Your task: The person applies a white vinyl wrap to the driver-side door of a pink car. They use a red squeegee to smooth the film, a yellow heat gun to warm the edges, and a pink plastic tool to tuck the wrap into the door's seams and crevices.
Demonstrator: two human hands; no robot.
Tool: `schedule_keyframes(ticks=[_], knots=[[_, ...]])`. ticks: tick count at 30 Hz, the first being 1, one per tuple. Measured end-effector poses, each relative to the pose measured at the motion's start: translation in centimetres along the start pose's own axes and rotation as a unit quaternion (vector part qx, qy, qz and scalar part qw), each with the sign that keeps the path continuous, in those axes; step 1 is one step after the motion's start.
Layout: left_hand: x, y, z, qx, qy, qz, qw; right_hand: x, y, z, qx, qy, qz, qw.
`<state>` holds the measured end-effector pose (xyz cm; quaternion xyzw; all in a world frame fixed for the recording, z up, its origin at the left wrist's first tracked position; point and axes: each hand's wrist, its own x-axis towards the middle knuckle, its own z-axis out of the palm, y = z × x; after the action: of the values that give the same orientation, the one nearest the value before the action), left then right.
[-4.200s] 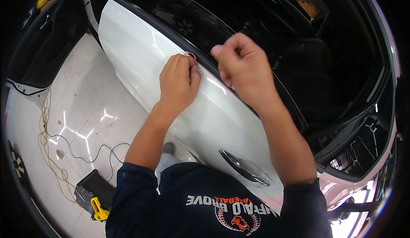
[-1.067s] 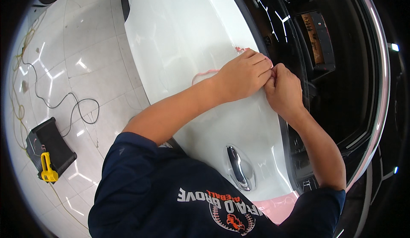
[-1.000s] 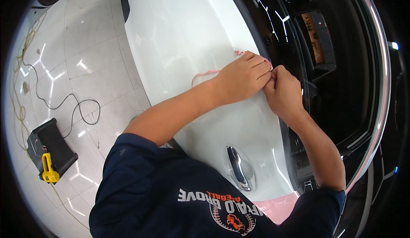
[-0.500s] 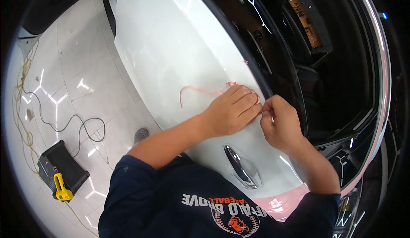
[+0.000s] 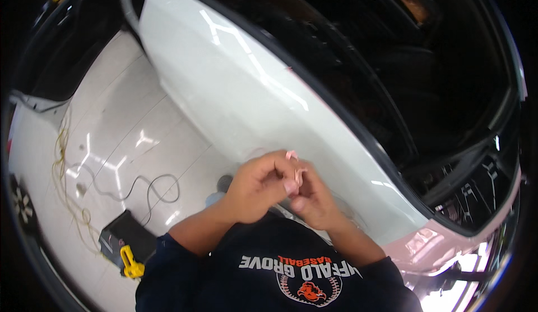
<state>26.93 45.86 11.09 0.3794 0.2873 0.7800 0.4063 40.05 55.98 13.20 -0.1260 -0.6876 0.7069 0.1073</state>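
Observation:
Close to my chest, in front of the white car door (image 5: 224, 82), my two hands meet with curled fingers. Thin pink film strip (image 5: 298, 175) shows pinched between the fingertips. My left hand (image 5: 259, 186) grips it from the left, and a curled pink end pokes above its knuckles. From the right, my right hand (image 5: 315, 200) closes on the same strip, its thumb near the left thumb. The fingers hide most of the strip. Both hands are apart from the black window trim (image 5: 342, 119). A tiny pink scrap remains at the door's upper edge.
Pink film (image 5: 417, 245) covers the panel behind the door. At the lower left, a yellow handheld tool (image 5: 133, 262) rests on a black box (image 5: 124, 231) on the tiled floor. A dark cable (image 5: 147, 191) and yellow cords (image 5: 60, 161) run there. An open car door stands upper left.
Both hands have left the window edge and come back toward my chest, to the left. The pink strip that trailed over the door is now bunched in my fingers. The view has shifted.

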Motion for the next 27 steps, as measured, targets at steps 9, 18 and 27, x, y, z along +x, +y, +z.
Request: schedule_keyframes(ticks=[9, 18, 27], knots=[[-10.8, 6.1, -4.5, 0.145, 0.327, 0.020, 0.934, -1.8, 8.1, 3.1, -0.133, -0.099, 0.076, 0.983], [-28.4, -3.0, 2.0, 0.522, 0.284, -0.170, 0.786, -7.4, 16.1, 12.8, -0.030, -0.308, 0.219, 0.925], [-39.1, -1.0, -1.8, 0.386, 0.430, -0.183, 0.795, -6.1, 19.6, 22.7, -0.178, -0.389, 0.142, 0.893]])
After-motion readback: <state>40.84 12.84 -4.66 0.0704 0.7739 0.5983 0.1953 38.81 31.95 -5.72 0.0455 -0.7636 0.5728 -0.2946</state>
